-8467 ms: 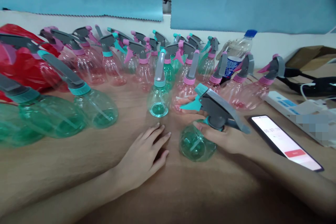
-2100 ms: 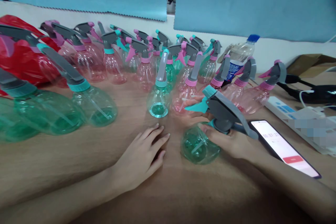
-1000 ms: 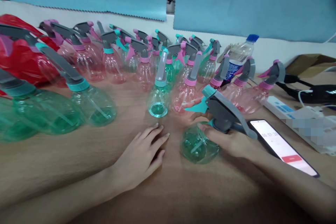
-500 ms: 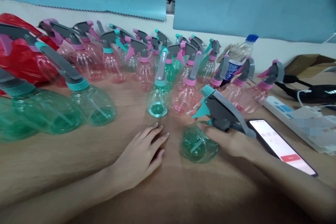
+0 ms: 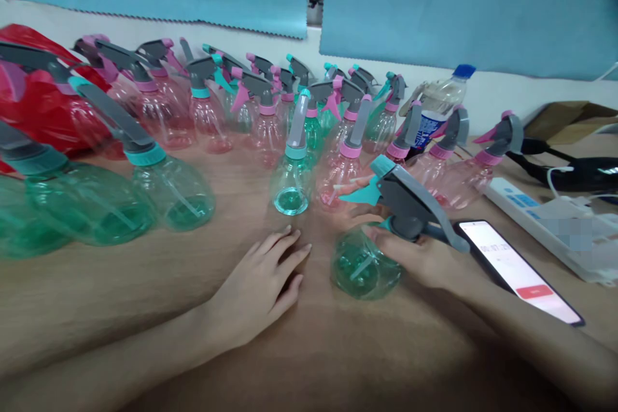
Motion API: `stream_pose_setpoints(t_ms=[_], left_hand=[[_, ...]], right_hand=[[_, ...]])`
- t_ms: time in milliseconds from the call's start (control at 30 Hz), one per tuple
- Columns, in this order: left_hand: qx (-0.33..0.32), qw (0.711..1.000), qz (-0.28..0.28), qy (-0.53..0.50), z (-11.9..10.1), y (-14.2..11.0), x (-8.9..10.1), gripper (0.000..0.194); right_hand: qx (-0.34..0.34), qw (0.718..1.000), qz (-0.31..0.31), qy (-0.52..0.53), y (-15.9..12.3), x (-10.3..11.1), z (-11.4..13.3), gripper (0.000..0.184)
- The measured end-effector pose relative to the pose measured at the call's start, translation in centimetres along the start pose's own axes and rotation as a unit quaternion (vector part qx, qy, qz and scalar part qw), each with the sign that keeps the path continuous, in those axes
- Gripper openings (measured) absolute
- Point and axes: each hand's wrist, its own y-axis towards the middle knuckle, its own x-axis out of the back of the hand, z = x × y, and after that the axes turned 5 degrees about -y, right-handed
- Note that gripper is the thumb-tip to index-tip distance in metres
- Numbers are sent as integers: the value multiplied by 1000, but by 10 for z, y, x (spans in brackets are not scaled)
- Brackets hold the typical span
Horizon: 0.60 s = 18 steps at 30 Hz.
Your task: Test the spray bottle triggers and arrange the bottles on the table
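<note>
A green spray bottle (image 5: 363, 270) with a grey and turquoise trigger head stands on the table, leaning slightly. My right hand (image 5: 410, 257) is round its neck, the thumb lying along the shoulder. Behind the turquoise trigger, the fingers of that hand stretch out to the left, partly hidden. My left hand (image 5: 263, 286) rests on the tabletop with its fingers spread, holding nothing. Just beyond its fingertips is another green spray bottle (image 5: 290, 183) with a turquoise collar. A pink spray bottle (image 5: 338, 180) stands close beside that one.
Several green bottles (image 5: 171, 196) stand at the left, and rows of pink spray bottles (image 5: 207, 119) line the back near a red plastic bag (image 5: 43, 103). A phone (image 5: 521, 270), a power strip (image 5: 545, 219) and a blue-capped bottle (image 5: 441, 100) occupy the right side.
The fingers of my right hand have stretched further out to the left behind the trigger. My left hand and the bottles stay where they were.
</note>
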Motion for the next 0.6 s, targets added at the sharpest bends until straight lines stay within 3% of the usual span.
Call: stream_pose_setpoints(t_ms=[133, 333, 600], left_hand=[[-1, 1000, 0, 0, 0, 1, 0, 38], [1, 1000, -4, -5, 1, -1, 0, 38], [-1, 1000, -11, -8, 0, -1, -1, 38]], right_hand=[[-1, 1000, -18, -23, 0, 0, 2, 16], [4, 999, -27, -25, 0, -1, -2, 32], [-15, 1000, -16, 8, -2, -1, -5, 28]])
